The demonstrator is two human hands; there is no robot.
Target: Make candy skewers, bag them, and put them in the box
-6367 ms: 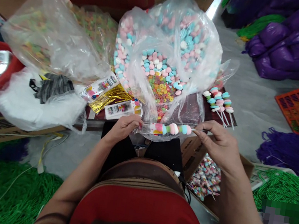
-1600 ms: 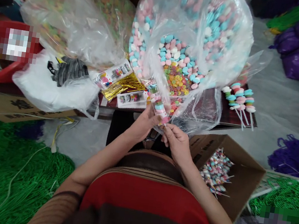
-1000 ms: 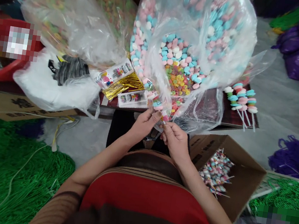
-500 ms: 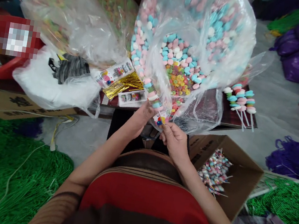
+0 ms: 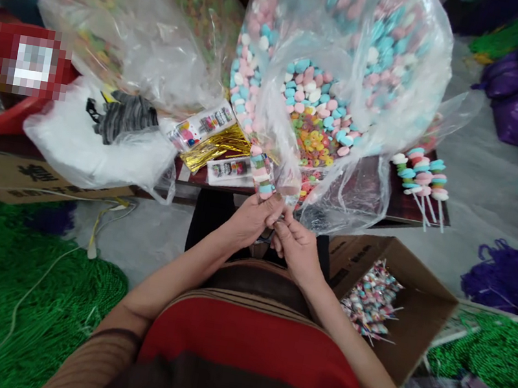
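A candy skewer (image 5: 261,171) of marshmallows and gummy rings, in a clear wrapper, points up and left above the table edge. My left hand (image 5: 252,220) is closed around its lower end, thumb on top. Close against it, my right hand (image 5: 298,241) pinches at the stick end; its fingers hide what lies between them. Gold twist ties (image 5: 221,147) and printed bags (image 5: 205,125) lie just left of the skewer. Behind my hands, an open bag of marshmallows (image 5: 312,88) has gummy rings (image 5: 314,140) at its front.
Unwrapped candy skewers (image 5: 423,175) lie at the table's right end. Below them a cardboard box (image 5: 420,324) holds many wrapped skewers (image 5: 372,300). A bag of gummies (image 5: 119,21) and a red basin (image 5: 21,110) stand left. Green bead strands (image 5: 41,297) cover the floor.
My hands have come together at the lower end of the skewer. The left hand has moved slightly right and down, and the printed wrapper end is now covered by fingers.
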